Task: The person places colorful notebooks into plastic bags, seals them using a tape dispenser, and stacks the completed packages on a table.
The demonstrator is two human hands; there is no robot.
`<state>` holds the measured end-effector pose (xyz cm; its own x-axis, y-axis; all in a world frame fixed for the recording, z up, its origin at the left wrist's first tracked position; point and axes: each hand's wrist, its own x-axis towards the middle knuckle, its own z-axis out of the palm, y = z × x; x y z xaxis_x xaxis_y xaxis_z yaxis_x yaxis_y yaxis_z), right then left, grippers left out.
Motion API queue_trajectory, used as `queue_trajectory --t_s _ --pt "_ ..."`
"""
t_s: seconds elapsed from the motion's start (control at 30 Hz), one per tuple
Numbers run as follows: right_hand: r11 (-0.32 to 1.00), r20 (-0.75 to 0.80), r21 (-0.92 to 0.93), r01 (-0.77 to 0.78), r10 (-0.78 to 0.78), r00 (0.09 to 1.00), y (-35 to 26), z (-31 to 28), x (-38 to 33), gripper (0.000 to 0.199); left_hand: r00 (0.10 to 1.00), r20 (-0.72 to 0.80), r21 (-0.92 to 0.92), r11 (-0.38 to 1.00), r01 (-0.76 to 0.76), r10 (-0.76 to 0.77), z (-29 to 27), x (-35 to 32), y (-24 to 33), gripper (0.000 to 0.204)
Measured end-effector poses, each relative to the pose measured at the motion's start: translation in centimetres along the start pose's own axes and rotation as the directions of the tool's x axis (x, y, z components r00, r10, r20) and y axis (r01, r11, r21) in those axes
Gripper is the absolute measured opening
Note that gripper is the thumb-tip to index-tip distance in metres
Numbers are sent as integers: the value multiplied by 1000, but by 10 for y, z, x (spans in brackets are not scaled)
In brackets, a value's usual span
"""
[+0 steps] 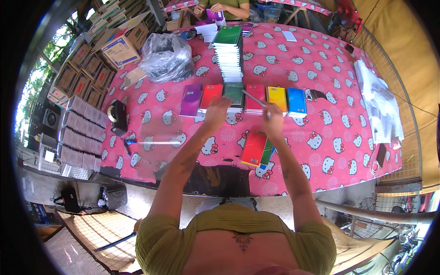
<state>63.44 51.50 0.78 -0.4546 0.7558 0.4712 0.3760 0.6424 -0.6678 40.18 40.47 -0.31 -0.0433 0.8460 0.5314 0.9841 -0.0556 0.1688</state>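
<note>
While leaning over the patterned tabletop (pixel 353 151), has the left hand (pixel 217 112) at the near edge of the green notebooks (pixel 233 94), in a row of six piles; cannot tell its grip, closed or merely resting. Holds a slim greyish thing (pixel 253 98) in the right hand (pixel 273 117), grip narrow around the near end; possibly a notebook seen edge-on, too thin in view to be sure. Flanking the green: purple (pixel 190 100) and red (pixel 211 95) on the left, pinkish-red (pixel 255 97), yellow (pixel 277 99) and blue (pixel 297 101) on the right. Nearer the body, beside the right forearm: a fanned pile (pixel 253 147) showing red, green, blue and yellow. Judging from that mix, apparently partway along, with several colours already together and no pile in the row used up. Left to draw on, seemingly: all six, plus a tall green-topped stack (pixel 228 55) just behind.
</note>
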Motion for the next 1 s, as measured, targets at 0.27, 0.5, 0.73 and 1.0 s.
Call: queue_trajectory --t_s 0.27,0.5,0.73,1.0 --pt "973 236 229 -19 -37 971 48 -37 -99 46 975 -61 -338 914 -223 215 -50 -91 127 24" --pt "894 106 371 -253 230 967 5 -18 -54 38 1000 -12 -108 994 16 -18 -34 -57 62 49" --pt "-167 688 675 -719 493 532 -52 49 -20 53 965 217 -104 987 -124 144 -37 -31 -6 55" --pt "122 257 898 -422 634 730 -58 -40 -47 59 973 34 212 953 218 -230 -27 -46 -52 76"
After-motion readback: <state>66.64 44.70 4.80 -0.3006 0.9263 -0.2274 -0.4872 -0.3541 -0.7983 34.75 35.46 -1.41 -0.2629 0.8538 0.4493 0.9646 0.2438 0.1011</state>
